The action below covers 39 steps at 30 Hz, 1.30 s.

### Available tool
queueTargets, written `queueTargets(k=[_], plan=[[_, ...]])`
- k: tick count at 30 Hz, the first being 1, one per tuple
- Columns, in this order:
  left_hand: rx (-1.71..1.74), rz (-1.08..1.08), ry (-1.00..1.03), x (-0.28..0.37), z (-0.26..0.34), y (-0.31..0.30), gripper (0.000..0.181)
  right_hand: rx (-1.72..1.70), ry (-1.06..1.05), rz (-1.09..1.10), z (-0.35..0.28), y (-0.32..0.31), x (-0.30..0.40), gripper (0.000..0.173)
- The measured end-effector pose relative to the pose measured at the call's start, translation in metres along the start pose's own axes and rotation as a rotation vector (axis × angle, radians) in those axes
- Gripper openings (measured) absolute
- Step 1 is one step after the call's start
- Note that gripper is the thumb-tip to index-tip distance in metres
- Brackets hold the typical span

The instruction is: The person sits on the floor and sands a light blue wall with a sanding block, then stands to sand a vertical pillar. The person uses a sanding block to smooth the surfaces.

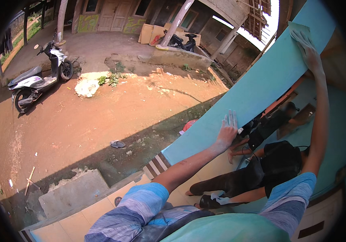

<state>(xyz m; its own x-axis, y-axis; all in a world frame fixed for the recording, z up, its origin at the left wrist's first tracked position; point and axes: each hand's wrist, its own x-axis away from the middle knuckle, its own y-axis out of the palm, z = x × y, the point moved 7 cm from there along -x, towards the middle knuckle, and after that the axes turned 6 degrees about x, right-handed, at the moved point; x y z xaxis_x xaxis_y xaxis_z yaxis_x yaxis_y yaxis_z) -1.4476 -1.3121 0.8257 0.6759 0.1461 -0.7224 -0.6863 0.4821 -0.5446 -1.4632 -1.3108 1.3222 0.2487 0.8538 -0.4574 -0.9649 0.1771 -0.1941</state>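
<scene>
A light blue painted pillar [251,90] rises diagonally before me. High on it, my right hand [309,54] presses a greenish sheet, apparently sandpaper [301,27], flat against the painted face. Pale dust coats the fingers and wrist of that hand. Lower down, my left hand [228,132] rests against the pillar near its right edge, holding nothing, its whitened fingers slightly spread. Brown and white striped trim [157,165] wraps the pillar's foot.
Two people in dark clothes, one nearer [281,161] and one farther [266,127], are under the porch to the right. A tiled ledge [76,222] drops to a concrete step [74,192]. A scooter [39,78] and a sandal [117,144] are on the dirt yard.
</scene>
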Motion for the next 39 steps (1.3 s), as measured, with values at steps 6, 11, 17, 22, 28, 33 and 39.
queueTargets(k=[6,11,17,22,28,33,39], plan=[[-0.043,0.041,-0.007,-0.003,-0.020,0.000,0.082,-0.124,-0.211,-0.021,-0.101,0.008,0.023,0.051],[0.051,-0.045,-0.001,-0.003,0.010,0.001,0.078,-0.054,-0.114,-0.096,-0.002,-0.001,0.013,0.047],[-0.055,-0.023,-0.017,-0.002,-0.005,-0.013,0.075,-0.032,0.037,0.040,-0.008,0.010,0.007,0.046],[0.004,0.000,-0.033,-0.005,-0.009,-0.007,0.076,-0.147,-0.303,-0.099,-0.108,0.008,0.037,0.047],[0.015,-0.012,-0.021,-0.006,0.002,-0.014,0.089,-0.078,0.174,-0.127,0.033,-0.012,-0.004,0.048],[0.033,0.001,-0.009,0.000,0.003,-0.013,0.091,-0.060,-0.068,0.060,-0.042,0.000,0.025,0.055],[0.018,0.009,-0.010,-0.004,-0.002,-0.018,0.091,-0.121,-0.210,-0.059,-0.051,-0.017,0.022,0.048]])
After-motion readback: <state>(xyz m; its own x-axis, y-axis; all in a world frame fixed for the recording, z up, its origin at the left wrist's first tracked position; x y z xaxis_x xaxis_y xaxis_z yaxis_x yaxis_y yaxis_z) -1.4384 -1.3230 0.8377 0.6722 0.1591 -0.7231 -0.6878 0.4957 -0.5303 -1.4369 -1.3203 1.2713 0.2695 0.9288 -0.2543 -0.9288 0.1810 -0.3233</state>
